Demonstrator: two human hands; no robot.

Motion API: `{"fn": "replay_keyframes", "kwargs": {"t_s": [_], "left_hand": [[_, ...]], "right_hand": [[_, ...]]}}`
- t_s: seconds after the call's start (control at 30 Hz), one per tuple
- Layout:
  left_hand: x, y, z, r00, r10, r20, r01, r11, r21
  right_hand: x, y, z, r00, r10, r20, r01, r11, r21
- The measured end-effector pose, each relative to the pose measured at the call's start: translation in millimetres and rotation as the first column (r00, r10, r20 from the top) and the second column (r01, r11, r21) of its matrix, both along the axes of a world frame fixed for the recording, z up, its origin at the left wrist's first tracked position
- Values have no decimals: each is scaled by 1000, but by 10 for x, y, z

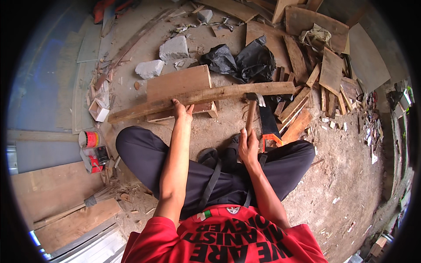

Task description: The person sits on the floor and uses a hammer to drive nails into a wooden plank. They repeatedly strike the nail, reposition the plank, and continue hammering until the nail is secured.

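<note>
A long, rough wooden beam (206, 95) lies crosswise before my knees, over a low wooden box (180, 82). My left hand (182, 109) grips the beam's near side left of its middle, the fingers partly hidden. In my right hand (248, 148) is a claw hammer (251, 115), held by its wooden handle with the head up at the beam's near edge. Whether the head touches the wood I cannot tell. Just right of the hammer, a handsaw (268, 122) with a black blade and orange handle lies by my right knee.
Scrap boards (298, 59) pile up at the far right. Black plastic sheeting (245, 59) and pale broken blocks (174, 48) lie beyond the beam. Red-labelled containers (93, 151) stand left of my left knee. Wooden panels (57, 188) lie at the left.
</note>
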State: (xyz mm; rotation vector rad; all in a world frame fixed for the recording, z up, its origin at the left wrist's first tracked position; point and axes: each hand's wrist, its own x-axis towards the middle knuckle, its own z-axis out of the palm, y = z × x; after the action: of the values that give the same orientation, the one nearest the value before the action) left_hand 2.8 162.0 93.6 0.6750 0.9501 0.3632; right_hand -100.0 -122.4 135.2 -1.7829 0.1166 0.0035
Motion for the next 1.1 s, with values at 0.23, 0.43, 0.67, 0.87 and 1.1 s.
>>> {"fn": "replay_keyframes", "kwargs": {"t_s": [0.23,0.43,0.67,0.87,1.1], "left_hand": [[-217,286,277,760,-392,-518,598,734,322],[-8,27,909,708,-265,-655,448,-549,706],[202,-150,341,559,-357,-748,378,-693,614],[291,-274,349,624,-463,-629,237,-655,717],[291,-451,364,687,-352,-635,277,-682,677]], "right_hand": [[370,202,37,983,164,-86,-181,953,-244],[302,220,67,984,156,-85,-172,957,-233],[242,102,167,991,109,-82,-124,972,-202],[152,101,436,996,89,-16,-90,995,-54],[148,160,516,985,139,-102,-153,976,-152]]}}
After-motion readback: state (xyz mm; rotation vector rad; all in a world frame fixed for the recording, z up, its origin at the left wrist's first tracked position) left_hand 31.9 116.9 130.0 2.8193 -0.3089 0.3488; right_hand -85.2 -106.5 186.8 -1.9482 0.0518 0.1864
